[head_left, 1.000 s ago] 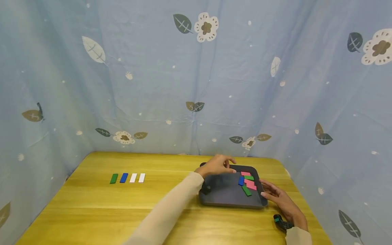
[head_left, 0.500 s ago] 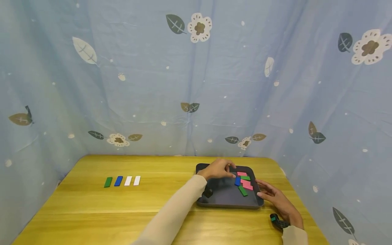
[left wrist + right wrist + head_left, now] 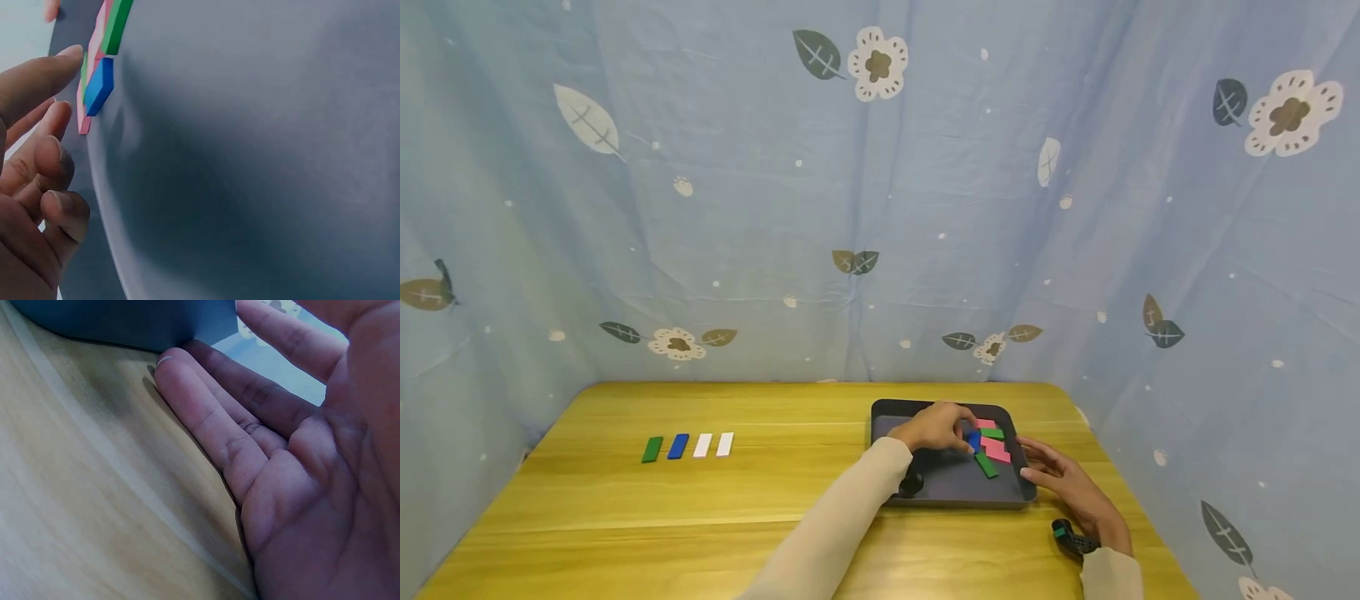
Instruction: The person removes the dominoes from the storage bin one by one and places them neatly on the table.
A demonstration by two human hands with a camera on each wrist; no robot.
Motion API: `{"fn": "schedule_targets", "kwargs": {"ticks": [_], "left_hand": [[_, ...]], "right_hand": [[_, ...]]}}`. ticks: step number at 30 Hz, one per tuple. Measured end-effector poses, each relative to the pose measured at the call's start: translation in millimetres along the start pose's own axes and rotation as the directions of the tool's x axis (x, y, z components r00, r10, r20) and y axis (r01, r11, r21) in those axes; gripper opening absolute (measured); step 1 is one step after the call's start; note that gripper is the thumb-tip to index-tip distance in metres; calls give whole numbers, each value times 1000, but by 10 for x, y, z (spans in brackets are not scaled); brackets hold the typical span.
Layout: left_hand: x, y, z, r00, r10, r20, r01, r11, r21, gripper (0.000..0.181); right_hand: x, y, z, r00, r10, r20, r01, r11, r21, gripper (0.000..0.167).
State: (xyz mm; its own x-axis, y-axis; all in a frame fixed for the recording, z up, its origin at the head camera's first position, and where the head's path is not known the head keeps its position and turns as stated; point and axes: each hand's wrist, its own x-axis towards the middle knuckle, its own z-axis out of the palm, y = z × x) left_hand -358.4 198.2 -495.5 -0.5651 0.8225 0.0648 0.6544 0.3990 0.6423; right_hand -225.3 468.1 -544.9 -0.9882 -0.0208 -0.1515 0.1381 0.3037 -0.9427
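A dark grey tray (image 3: 955, 503) holds a blue block (image 3: 975, 441), green blocks (image 3: 987, 465) and pink blocks (image 3: 997, 452) near its right side. Over the tray, the left hand (image 3: 935, 427) has its thumb and index finger at either side of the blue block. In the left wrist view, the spread thumb and fingers of the left hand (image 3: 37, 181) are beside the blue block (image 3: 100, 87), apparently without pinching it. The right hand (image 3: 1075, 492), fingers extended, is at the tray's right wall; in the right wrist view the right hand (image 3: 300, 462) has fingertips against the tray (image 3: 137, 322).
On the left of the wooden table (image 3: 587, 517) lie, in a row, a green block (image 3: 652, 449), a blue block (image 3: 678, 446) and two white blocks (image 3: 702, 445). A patterned blue curtain (image 3: 737, 208) surrounds the table's back and sides. Dark devices are on both wrists.
The left hand has moved lower and closer to the blue block in the tray, its fingers coming around it. The right hand stays at the tray's side. The head view has shifted slightly right.
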Motion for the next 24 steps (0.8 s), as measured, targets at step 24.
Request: {"fn": "schedule_targets", "kwargs": {"ticks": [24], "left_hand": [[42, -57, 157, 993, -119, 13, 118, 992, 45, 57]], "right_hand": [[-8, 30, 8, 999, -35, 8, 35, 999, 10, 62]]}}
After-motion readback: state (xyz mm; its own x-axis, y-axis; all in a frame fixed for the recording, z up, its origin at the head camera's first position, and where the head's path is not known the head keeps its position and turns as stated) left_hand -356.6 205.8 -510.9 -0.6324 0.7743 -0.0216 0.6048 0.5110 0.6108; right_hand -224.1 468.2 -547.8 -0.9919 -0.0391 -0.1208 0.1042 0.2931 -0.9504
